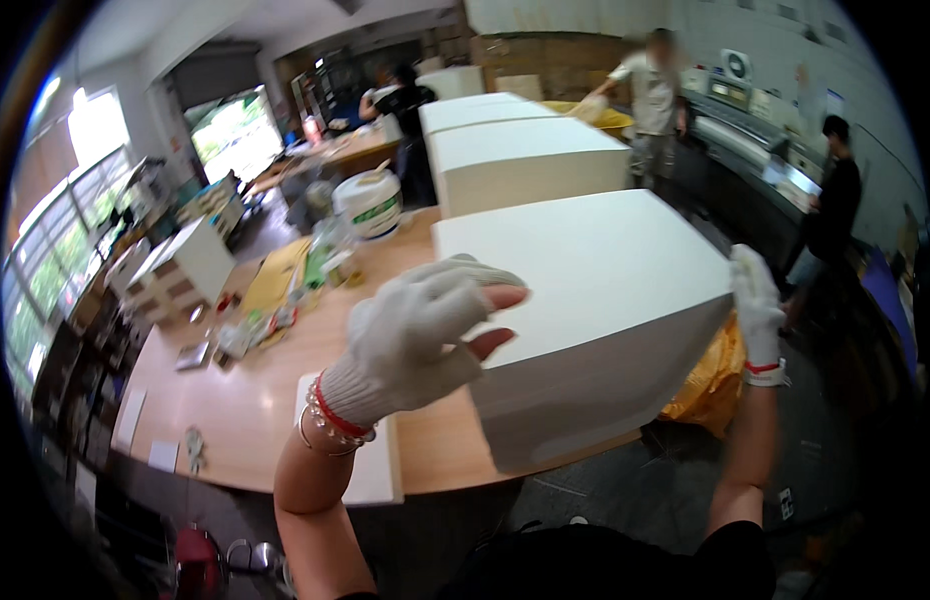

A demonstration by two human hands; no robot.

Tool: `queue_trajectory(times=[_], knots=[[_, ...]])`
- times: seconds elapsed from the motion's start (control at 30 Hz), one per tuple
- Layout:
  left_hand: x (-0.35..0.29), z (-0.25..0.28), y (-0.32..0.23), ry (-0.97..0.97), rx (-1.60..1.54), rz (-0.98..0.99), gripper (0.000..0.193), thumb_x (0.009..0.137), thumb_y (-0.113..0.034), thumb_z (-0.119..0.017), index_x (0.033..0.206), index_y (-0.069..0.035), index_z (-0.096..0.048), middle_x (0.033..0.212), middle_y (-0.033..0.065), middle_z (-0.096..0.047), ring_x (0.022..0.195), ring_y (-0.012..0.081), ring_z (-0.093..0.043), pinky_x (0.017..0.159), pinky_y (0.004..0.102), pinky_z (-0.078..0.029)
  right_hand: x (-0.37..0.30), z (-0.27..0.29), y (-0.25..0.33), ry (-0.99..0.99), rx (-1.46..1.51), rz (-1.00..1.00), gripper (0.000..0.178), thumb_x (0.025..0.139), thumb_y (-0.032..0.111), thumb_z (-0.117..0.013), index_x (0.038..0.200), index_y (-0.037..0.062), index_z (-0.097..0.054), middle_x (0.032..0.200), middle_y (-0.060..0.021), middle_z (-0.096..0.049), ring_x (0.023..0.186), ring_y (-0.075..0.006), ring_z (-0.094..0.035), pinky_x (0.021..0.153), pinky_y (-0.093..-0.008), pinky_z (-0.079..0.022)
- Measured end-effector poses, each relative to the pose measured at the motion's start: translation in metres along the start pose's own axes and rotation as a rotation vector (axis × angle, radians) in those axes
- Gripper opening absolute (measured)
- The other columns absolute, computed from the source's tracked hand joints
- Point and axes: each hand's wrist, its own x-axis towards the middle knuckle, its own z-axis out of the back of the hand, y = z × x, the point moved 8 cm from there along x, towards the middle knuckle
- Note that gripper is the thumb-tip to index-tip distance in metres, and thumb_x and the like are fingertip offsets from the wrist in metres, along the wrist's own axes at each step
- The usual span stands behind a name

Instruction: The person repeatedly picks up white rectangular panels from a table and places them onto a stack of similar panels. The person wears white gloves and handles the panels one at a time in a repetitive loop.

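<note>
Here, the left hand (pixel 415 325) curls loosely, thumb parted from forefinger, while the right hand (pixel 757 305) is flat, fingers straight; between them, the white block (pixel 595 265) sits on the table (pixel 255 405).

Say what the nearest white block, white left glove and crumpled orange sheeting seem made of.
Nearest white block: perhaps board or paper, smooth, matt; no glare. White left glove: apparently knitted fabric, matt; ribbed cuff. Crumpled orange sheeting: probably thin plastic; shiny creases.
</note>
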Motion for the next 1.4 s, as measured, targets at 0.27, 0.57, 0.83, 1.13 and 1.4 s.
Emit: queue_trajectory(times=[0.27, 0.57, 0.83, 1.13, 1.4], knots=[[0.117, -0.157, -0.01, 0.593, 0.041, 0.108, 0.028, 0.085, -0.018, -0.065, 0.11, -0.005, -0.063, 0.107, 0.0107, -0.067, 0.102, 0.0297, -0.064, 0.084, 0.0378, -0.052, 0.028, -0.002, 0.024, 0.192, 0.019, -0.08, 0.037, 0.094, 0.033, -0.062, 0.075, 0.002, -0.056, 0.067, -0.0122, -0.054, 0.059, -0.0277, -0.056, 0.059, -0.0426, -0.045], [0.131, -0.197, -0.006, 0.308, -0.059, -0.079, 0.007, 0.082, -0.007, -0.062, 0.085, -0.002, -0.057, 0.087, 0.0106, -0.06, 0.08, 0.0287, -0.061, 0.072, 0.0384, -0.051, 0.059, -0.01, 0.09, -0.082, 0.22, 0.401, 0.038, 0.088, 0.031, -0.07, 0.067, 0.0066, -0.049, 0.061, -0.0081, -0.042, 0.06, -0.0243, -0.05, 0.057, -0.0373, -0.042], [0.127, -0.193, 0.013, 0.411, -0.394, 0.25, 0.008, 0.083, 0.0, -0.063, 0.084, -0.003, -0.056, 0.1, 0.0087, -0.065, 0.086, 0.0194, -0.061, 0.074, 0.0305, -0.049, 0.044, -0.011, 0.069, -0.19, 0.054, 0.521, 0.026, 0.073, 0.005, -0.066, 0.098, -0.0019, -0.061, 0.069, -0.008, -0.043, 0.059, -0.0214, -0.05, 0.052, -0.0341, -0.042], [0.127, -0.187, 0.011, 0.388, -0.423, 0.29, 0.033, 0.076, -0.017, -0.083, 0.087, -0.005, -0.055, 0.104, 0.0093, -0.066, 0.092, 0.0192, -0.06, 0.082, 0.03, -0.049, 0.043, -0.011, 0.06, -0.241, 0.158, 0.471, 0.025, 0.074, 0.002, -0.065, 0.098, -0.003, -0.062, 0.065, -0.0083, -0.044, 0.057, -0.0218, -0.05, 0.049, -0.0337, -0.04], [0.119, -0.186, 0.014, 0.295, -0.411, 0.227, 0.037, 0.081, -0.014, -0.079, 0.112, -0.003, -0.063, 0.103, 0.0103, -0.064, 0.092, 0.0219, -0.062, 0.08, 0.0317, -0.05, 0.047, -0.01, 0.056, -0.203, 0.403, 0.252, 0.014, 0.083, 0.001, -0.063, 0.097, -0.0007, -0.064, 0.064, -0.0081, -0.041, 0.056, -0.0216, -0.046, 0.051, -0.0346, -0.038]])
